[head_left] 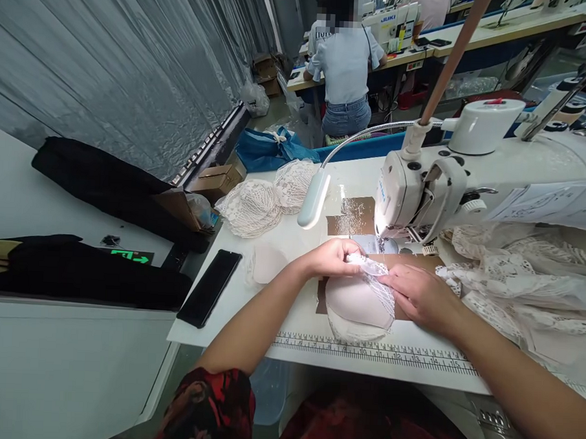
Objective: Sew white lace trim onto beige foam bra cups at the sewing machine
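Observation:
A pale pink padded cup (355, 300) with a strip of white lace (375, 270) over it lies on the sewing table (288, 336) in front of the white sewing machine (474, 182). My left hand (333, 257) pinches the lace edge at the cup's top, close to the needle area. Resting flat on the lace at the cup's right side is my right hand (418, 293), fingers stretched out and together.
A black phone (209, 287) lies at the table's left edge. A pile of lace cups (267, 202) sits behind a gooseneck lamp (314, 198). Heaped white lace (523, 281) fills the right. Black fabric (114, 192) covers the left bench. Another person (345, 73) sits at a far machine.

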Demonstrator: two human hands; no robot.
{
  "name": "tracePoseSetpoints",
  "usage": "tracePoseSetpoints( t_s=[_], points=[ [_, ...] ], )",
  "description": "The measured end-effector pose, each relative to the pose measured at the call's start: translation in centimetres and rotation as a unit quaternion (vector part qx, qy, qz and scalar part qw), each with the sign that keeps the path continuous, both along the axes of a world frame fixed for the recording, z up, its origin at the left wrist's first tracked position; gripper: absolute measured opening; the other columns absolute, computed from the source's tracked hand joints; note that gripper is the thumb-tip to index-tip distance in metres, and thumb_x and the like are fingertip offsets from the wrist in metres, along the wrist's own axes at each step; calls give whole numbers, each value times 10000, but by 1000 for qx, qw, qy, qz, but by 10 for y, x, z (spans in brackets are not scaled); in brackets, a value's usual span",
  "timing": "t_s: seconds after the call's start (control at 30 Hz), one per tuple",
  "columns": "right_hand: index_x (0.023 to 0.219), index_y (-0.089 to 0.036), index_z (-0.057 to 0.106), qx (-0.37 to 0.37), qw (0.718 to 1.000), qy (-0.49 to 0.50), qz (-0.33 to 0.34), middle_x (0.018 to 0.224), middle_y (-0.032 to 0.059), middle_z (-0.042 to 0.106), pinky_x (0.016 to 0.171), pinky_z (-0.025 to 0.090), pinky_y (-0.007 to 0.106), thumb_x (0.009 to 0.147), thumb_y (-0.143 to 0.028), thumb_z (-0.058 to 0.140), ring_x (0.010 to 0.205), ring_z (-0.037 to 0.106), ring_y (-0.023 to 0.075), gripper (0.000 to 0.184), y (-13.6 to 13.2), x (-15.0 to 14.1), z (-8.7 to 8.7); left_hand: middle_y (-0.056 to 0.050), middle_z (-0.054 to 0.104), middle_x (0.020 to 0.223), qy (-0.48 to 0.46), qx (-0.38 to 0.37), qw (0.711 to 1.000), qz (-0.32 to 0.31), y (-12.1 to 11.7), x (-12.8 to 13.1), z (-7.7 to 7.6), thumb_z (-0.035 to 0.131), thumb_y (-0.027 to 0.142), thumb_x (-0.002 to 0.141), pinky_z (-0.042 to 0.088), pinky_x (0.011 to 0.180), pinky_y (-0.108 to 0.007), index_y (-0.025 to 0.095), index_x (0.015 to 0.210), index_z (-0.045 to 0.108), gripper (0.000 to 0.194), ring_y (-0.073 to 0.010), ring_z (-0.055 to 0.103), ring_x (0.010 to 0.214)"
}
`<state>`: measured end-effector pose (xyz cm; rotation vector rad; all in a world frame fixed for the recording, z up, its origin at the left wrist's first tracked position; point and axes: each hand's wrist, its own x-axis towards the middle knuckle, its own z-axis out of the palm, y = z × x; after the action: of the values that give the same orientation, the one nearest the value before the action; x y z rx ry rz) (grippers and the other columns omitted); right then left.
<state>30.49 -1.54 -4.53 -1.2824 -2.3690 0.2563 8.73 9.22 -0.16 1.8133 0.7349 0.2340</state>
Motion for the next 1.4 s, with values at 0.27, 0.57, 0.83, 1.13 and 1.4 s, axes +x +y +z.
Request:
tracePoseSetpoints(
  t_s=[0.27,0.57,0.83,1.13,1.4],
  points=[
    [990,-182,714,-16,999,28,4,758,58,597,636,421,297,902,-130,430,711,544,182,301,0,0,3,80,341,557,-8,48,974,221,4,-14,-4,594,209,780,303,494,-190,203,629,289,341,-58,351,487],
    [920,-196,698,-6,1000,-2,-14,763,50,644,622,401,286,891,-159,457,717,568,175,245,-2,0,5,-86,672,1027,65,352,924,138,-40,-12,11,509,243,889,500,856,-326,176,979,619,158,-205,612,966],
    [937,-175,698,43,992,-41,-111,809,57,660,651,412,301,924,-243,433,752,591,185,274,1,4,7,-155,588,1304,132,417,896,-78,-54,16,-8,565,267,870,452,1051,-426,96,1185,616,361,-286,530,1221],
    [1217,-197,656,-3,971,-188,-145,851,61,644,643,411,322,873,-117,481,816,594,230,393,2,-5,5,-150,544,1360,189,416,887,-63,-43,22,-8,541,316,894,478,998,-422,68,1304,542,479,-284,544,1112],
    [1141,-207,692,53,965,-180,-184,842,48,683,606,366,325,840,-99,508,725,573,205,369,2,-4,0,-142,527,1389,186,432,879,-80,-34,26,-11,528,307,893,489,995,-404,58,1315,539,489,-275,539,1099]
  ],
)
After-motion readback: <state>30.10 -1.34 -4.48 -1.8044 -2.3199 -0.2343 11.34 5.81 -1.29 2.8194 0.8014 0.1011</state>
